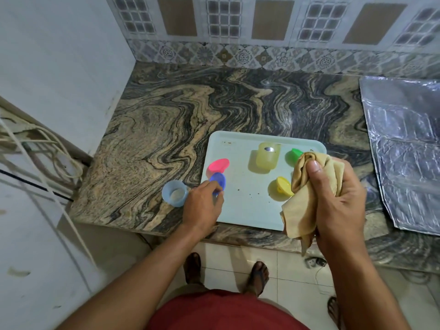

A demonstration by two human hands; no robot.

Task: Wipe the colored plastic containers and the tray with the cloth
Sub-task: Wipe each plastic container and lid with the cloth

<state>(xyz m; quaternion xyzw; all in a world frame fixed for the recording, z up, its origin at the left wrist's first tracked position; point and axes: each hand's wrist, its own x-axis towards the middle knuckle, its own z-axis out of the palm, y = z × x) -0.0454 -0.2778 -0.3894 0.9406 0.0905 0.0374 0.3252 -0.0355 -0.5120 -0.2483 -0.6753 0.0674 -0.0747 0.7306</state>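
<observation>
A pale rectangular tray (242,210) lies at the counter's front edge. On it lie a pink lid (218,165), a blue lid (218,180), a translucent yellow container (266,158) on its side, a yellow lid (284,185) and a green piece (295,155) partly hidden by the cloth. A light blue container (174,193) stands upright on the counter left of the tray. My left hand (202,206) pinches the blue lid at the tray's left edge. My right hand (333,196) holds a bunched tan cloth (307,186) above the tray's right side.
The marbled stone counter (190,110) meets a tiled wall behind and a white wall on the left. A crinkled silver foil sheet (404,151) covers the counter's right part. Cables (35,144) hang at the far left. My sandalled feet stand on the tiled floor below.
</observation>
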